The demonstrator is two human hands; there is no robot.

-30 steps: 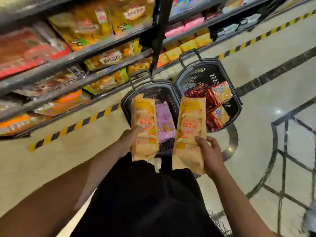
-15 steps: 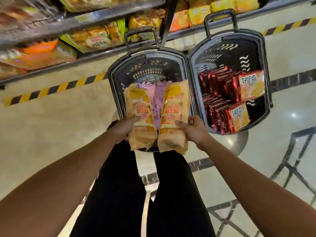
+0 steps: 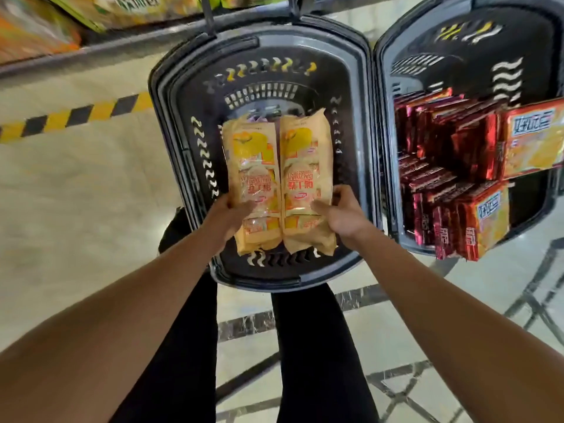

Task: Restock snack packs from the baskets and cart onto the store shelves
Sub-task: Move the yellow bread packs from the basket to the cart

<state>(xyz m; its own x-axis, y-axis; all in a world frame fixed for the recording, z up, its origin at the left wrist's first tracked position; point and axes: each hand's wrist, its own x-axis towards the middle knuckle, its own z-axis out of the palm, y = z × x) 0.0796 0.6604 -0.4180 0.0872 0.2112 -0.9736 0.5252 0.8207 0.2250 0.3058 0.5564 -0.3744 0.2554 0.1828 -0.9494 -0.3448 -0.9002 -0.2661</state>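
Observation:
Two yellow snack packs lie side by side over the left black basket (image 3: 183,87). My left hand (image 3: 227,213) grips the left pack (image 3: 251,166) at its lower left edge, thumb on its face. My right hand (image 3: 341,215) grips the right pack (image 3: 305,160) at its lower right edge. A sliver of a purple pack shows just beyond the tops of the yellow packs. The right black basket (image 3: 457,32) holds several red and orange snack packs (image 3: 457,166), standing on edge.
The bottom store shelf (image 3: 100,47) runs along the top left with yellow and orange packs (image 3: 143,7) on it. A yellow-black floor stripe (image 3: 70,116) lies in front of it. My black-trousered legs (image 3: 305,346) stand below the baskets. A cart frame (image 3: 543,270) shows at the right edge.
I have leaned down over the baskets. Both hands have brought the two yellow packs together and lowered them into the left basket, covering the purple packs.

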